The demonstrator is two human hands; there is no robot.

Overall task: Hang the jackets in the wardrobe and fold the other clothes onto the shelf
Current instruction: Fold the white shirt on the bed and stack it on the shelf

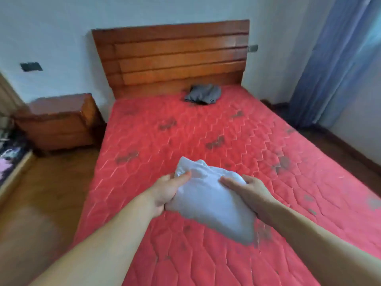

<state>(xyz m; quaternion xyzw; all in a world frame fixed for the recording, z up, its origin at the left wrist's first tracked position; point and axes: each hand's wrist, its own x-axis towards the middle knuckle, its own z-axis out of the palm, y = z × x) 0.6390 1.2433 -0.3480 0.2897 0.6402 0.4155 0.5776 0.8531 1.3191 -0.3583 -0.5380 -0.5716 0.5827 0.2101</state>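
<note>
Holding a folded white garment (208, 201) between both hands, I have it just above the red quilted mattress (216, 129) of the bed, near its foot. My left hand (167, 193) grips the garment's left edge, thumb curled over the top of the cloth and fingers hidden beneath it. My right hand (249, 193) clasps the right side, fingers lying over the top of the bundle and bending around it, with the cloth's lower corner hanging down past my right wrist. The garment fills the gap between my two hands and touches both.

Well beyond my hands, at the far end of the mattress and close to the wooden headboard (175, 56), a crumpled grey garment (203, 93) lies on the bed, slightly to the right of the line my hands make. Far off to the left of my left hand, a wooden nightstand (59, 120) stands on the wooden floor (51, 182) beside the bed. Far off to the right of my right hand, blue curtains (338, 65) hang against the wall.
</note>
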